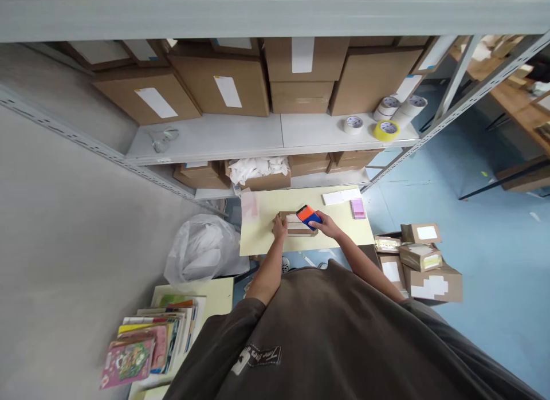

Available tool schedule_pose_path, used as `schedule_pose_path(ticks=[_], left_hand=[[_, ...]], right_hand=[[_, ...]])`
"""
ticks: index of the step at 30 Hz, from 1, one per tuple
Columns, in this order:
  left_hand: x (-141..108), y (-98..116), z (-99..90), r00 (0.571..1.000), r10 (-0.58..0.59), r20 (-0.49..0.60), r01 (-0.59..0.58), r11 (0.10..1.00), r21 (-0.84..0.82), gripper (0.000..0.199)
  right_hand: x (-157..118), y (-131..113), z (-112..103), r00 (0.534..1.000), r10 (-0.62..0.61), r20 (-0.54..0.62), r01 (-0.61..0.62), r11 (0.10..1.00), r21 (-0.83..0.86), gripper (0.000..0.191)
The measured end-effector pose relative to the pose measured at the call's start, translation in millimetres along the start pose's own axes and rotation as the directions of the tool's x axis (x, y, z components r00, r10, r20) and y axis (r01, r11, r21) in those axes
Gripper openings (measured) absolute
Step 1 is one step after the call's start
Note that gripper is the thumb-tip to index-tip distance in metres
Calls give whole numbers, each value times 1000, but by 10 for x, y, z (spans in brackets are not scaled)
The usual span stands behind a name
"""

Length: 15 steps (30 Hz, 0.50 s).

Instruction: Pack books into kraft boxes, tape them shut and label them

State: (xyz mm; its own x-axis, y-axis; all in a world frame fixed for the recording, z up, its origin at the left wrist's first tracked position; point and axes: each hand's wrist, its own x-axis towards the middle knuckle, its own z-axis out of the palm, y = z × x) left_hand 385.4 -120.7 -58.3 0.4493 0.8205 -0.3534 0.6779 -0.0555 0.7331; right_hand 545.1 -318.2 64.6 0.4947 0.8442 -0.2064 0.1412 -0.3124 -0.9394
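Note:
A small cardboard box [292, 232] with white strips, likely labels, on its top lies on the pale yellow table [266, 246]. My left hand [279, 225] grips the box's left end, fingers curled round its edge. In my right hand [327, 224] is an orange and blue block-shaped object [307, 215], held tilted over the right part of the box. Its exact kind is too small to make out. A white flat strip [341, 196] and a purple stack [357, 208] lie on the table beyond my right hand.
Shelving ahead carries cardboard boxes [305, 96] and tape rolls [385, 130]. At left stand a clear plastic bag [201, 248] of white material and a pile of books [129, 360]. Several small parcels [433, 282] are heaped at right. A grey wall borders the left side.

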Motion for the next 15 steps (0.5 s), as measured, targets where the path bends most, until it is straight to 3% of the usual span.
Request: schedule_pose_path(ticks=[2,5,9,12,15], left_hand=[[14,-3,-36,999,2,40,0,999,-49,61],[25,16,-70,997,-25,71,33,994,-107,59],[-59,52,-115,997,-35,69,46,987,-155,67],[-190,75,-198,999,37,-33,-41,989,-141,73],[-271,152,-289,991,93,-98,-109,980,-164,53]], right_hand=[[122,28,66,990,8,139,-6,1000,-17,57],[181,195,81,971,80,226,-73,997,-39,62],[135,389,30,967,127,222,-131,991,5,68],[100,440,0,966,137,219,-144,990,15,71],[86,458,-13,965,135,225,-143,989,20,71]])
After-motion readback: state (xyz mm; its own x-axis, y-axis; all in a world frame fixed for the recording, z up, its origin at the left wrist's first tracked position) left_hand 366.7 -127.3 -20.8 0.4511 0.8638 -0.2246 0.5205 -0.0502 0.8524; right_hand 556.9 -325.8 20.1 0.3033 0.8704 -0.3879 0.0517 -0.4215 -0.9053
